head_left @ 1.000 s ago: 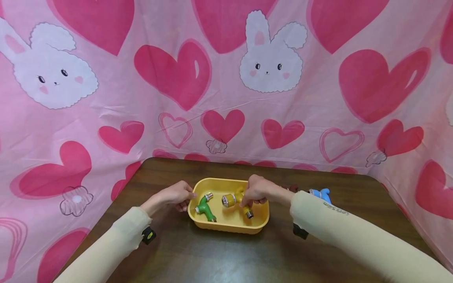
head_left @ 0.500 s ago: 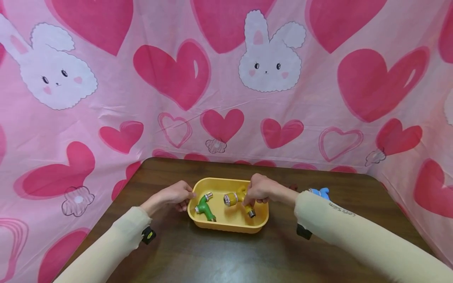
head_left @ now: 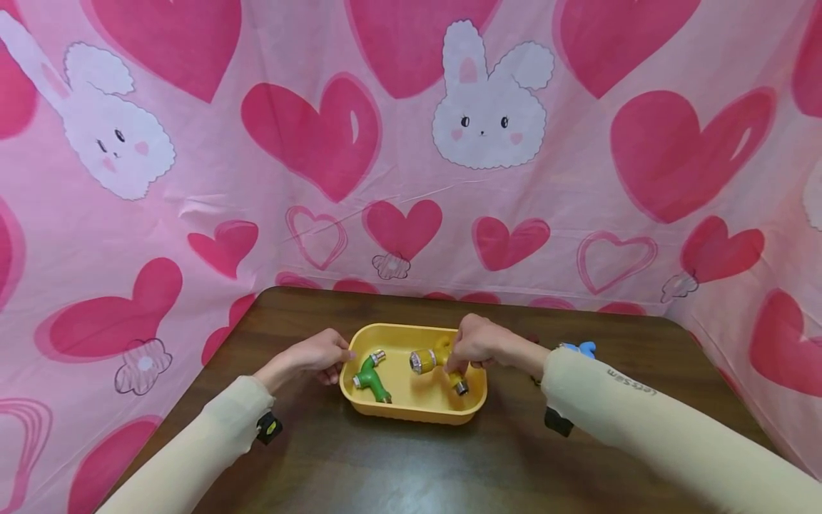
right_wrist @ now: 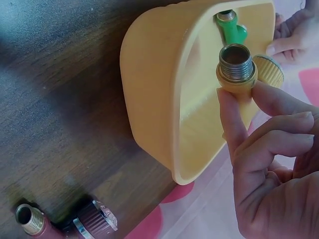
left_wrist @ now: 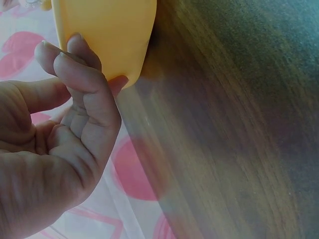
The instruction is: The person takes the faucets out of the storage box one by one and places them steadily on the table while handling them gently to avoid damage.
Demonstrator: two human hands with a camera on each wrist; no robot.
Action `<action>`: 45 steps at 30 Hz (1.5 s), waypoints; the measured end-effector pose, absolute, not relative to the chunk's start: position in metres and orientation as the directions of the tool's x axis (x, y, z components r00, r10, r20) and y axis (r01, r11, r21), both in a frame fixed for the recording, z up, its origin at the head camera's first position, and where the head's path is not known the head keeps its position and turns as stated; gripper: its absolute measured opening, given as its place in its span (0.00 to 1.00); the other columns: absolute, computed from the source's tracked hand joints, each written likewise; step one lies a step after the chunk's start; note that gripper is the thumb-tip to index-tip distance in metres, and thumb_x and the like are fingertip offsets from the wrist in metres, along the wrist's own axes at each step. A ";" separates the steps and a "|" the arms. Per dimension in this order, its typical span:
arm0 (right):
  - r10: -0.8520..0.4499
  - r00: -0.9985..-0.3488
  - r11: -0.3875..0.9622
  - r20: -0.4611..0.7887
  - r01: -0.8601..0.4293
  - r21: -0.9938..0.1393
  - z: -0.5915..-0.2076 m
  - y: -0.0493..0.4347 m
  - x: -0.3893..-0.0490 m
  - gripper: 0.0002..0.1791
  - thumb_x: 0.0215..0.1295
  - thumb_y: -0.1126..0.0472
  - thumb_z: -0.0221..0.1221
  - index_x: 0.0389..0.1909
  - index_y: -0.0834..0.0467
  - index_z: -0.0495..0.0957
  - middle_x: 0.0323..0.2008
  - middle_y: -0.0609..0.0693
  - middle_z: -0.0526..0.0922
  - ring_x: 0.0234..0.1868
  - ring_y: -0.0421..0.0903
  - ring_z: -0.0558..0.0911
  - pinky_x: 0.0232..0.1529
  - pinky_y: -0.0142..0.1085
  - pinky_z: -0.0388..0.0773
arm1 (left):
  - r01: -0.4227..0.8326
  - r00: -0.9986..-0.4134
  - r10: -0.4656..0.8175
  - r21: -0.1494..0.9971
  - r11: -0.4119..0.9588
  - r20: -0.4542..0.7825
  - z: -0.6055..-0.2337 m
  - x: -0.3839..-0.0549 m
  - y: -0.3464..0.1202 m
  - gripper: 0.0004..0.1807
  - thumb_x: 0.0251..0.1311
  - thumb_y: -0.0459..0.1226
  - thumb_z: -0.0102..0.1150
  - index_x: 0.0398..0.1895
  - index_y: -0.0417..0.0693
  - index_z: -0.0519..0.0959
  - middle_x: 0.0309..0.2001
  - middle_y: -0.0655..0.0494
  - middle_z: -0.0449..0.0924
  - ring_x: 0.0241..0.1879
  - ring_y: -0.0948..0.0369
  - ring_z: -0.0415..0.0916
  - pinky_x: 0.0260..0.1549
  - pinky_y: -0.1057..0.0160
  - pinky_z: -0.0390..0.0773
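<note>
A yellow plastic basin [head_left: 411, 412] stands on the wooden table in the head view. At its left rim my left hand [head_left: 321, 355] pinches the edge between thumb and fingers. Over the basin's right half, my right hand [head_left: 477, 341] pinches a yellow branched pipe fitting [head_left: 429, 360] with a ribbed collar. Its threaded metal end [right_wrist: 235, 63] faces the camera in the right wrist view, thumb and index finger just below it. Left of it inside the basin lies a green branched fitting [head_left: 370, 380] with metal ends. Whether the yellow fitting touches the basin floor I cannot tell.
Right of the basin, a blue fitting [head_left: 583, 349] lies on the table, partly hidden by the right sleeve. A dark red fitting [right_wrist: 94, 219] with a threaded end lies there too. A pink patterned cloth [head_left: 398, 143] hangs behind the table [head_left: 321, 457].
My right hand has shifted slightly to the right with the yellow fitting, and the right sleeve now covers more of the blue one. My left hand and the basin have stayed almost still.
</note>
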State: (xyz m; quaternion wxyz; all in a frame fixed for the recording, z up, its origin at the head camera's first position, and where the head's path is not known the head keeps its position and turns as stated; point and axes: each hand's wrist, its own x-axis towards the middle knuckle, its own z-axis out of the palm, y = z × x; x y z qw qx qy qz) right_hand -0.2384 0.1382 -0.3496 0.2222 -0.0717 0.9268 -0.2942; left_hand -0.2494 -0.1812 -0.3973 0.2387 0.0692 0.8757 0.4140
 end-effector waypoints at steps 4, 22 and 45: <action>-0.269 -0.894 0.814 -0.357 -0.013 -0.581 -0.348 0.141 -0.238 0.14 0.58 0.59 0.77 0.18 0.60 0.87 0.24 0.57 0.87 0.13 0.39 0.62 0.14 0.30 0.56 | -0.081 -0.878 0.314 0.757 0.648 -0.362 -0.398 -0.250 -0.181 0.13 0.79 0.34 0.55 0.42 0.33 0.85 0.20 0.51 0.75 0.15 0.62 0.71 0.18 0.66 0.79; -0.284 -0.897 0.802 -0.339 -0.029 -0.597 -0.346 0.146 -0.232 0.13 0.56 0.60 0.78 0.18 0.58 0.87 0.21 0.54 0.87 0.12 0.38 0.64 0.13 0.28 0.56 | -0.077 -0.879 0.310 0.750 0.657 -0.362 -0.399 -0.247 -0.181 0.13 0.79 0.35 0.55 0.40 0.34 0.85 0.20 0.52 0.75 0.15 0.62 0.71 0.19 0.66 0.79; -0.272 -0.906 0.803 -0.324 -0.028 -0.596 -0.345 0.163 -0.226 0.14 0.57 0.59 0.77 0.17 0.59 0.86 0.12 0.48 0.77 0.11 0.38 0.61 0.13 0.29 0.56 | -0.079 -0.883 0.305 0.753 0.653 -0.357 -0.398 -0.248 -0.180 0.13 0.79 0.34 0.54 0.42 0.33 0.85 0.20 0.52 0.75 0.15 0.62 0.71 0.18 0.66 0.78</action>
